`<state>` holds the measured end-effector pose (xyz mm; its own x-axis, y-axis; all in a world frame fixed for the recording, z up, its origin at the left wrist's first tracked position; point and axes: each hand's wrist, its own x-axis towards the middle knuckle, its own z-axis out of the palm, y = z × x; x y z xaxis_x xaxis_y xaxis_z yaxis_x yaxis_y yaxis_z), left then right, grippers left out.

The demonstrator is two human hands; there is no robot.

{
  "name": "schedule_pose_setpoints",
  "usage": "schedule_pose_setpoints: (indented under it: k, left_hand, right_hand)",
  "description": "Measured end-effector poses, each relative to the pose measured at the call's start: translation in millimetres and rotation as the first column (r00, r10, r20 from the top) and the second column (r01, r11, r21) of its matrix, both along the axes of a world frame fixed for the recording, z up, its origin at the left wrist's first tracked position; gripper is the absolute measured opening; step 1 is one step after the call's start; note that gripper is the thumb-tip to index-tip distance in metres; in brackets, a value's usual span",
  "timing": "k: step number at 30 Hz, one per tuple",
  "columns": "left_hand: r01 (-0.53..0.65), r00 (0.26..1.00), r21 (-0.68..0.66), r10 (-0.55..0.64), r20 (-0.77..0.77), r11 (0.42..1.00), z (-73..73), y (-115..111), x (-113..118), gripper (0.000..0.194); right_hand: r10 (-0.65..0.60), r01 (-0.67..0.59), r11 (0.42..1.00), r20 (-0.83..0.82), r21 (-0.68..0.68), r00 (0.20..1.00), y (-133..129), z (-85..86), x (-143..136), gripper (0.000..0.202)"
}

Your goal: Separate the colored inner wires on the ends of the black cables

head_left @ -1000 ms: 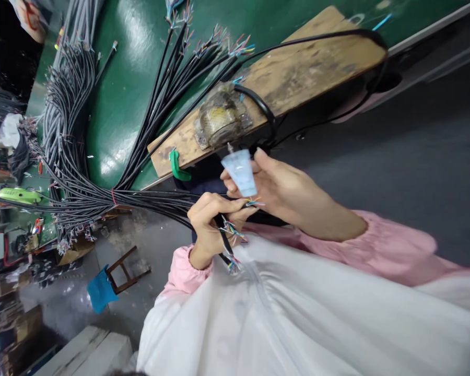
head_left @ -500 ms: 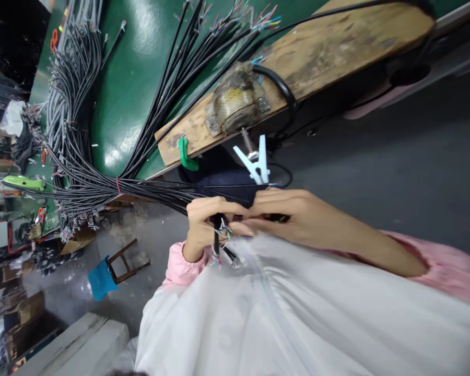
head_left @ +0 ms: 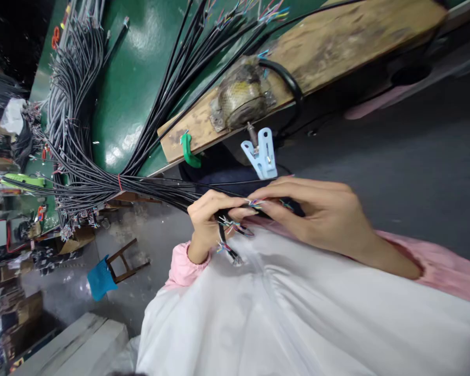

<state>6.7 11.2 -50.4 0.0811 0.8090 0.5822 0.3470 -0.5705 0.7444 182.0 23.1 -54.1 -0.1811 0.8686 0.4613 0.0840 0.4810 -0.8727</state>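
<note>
My left hand (head_left: 209, 219) is closed round the ends of several black cables, and stripped ends with coloured wires (head_left: 231, 225) stick out below its fingers. My right hand (head_left: 321, 211) pinches the thin coloured wires (head_left: 255, 203) of one cable end, its fingertips almost meeting those of my left hand. Leftward from my hands runs the bundle of black cables (head_left: 156, 189), bound by a red tie (head_left: 119, 182). Just above my right hand a light blue clothes peg (head_left: 265, 159) hangs on the shaft of a small motor (head_left: 243, 96).
The motor sits on a wooden board (head_left: 317, 47) at the edge of the green table (head_left: 117, 104), beside a green clamp-like piece (head_left: 188, 151). More cables (head_left: 76, 78) lie on the table. A blue-seated stool (head_left: 102, 279) stands on the floor to the left.
My right hand has shifted slightly right and its fingers have spread a little, showing coloured wires between both hands. The clothes peg has turned on the shaft.
</note>
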Motion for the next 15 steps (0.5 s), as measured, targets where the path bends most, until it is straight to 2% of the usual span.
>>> schedule_pose_setpoints:
  k: [4, 7, 15]
  left_hand:
    - [-0.001, 1.0, 0.006, 0.0, 0.02, 1.0, 6.4, 0.2, 5.1, 0.015]
    - [-0.004, 0.999, -0.014, 0.005, 0.04, 1.0, 5.4, -0.5, 6.1, 0.014]
    - [-0.028, 0.999, -0.095, 0.026, -0.023, 0.995, 2.5, -3.2, 6.4, 0.033]
  right_hand:
    - [-0.009, 0.005, 0.998, -0.065, -0.065, 0.998, -1.4, 6.8, 3.9, 0.012]
    - [-0.029, 0.024, 0.998, -0.083, -0.057, 0.996, -1.3, 11.0, 3.7, 0.013]
    - [-0.037, 0.028, 0.996, -0.107, -0.085, 0.994, 0.5, 11.3, 3.6, 0.012]
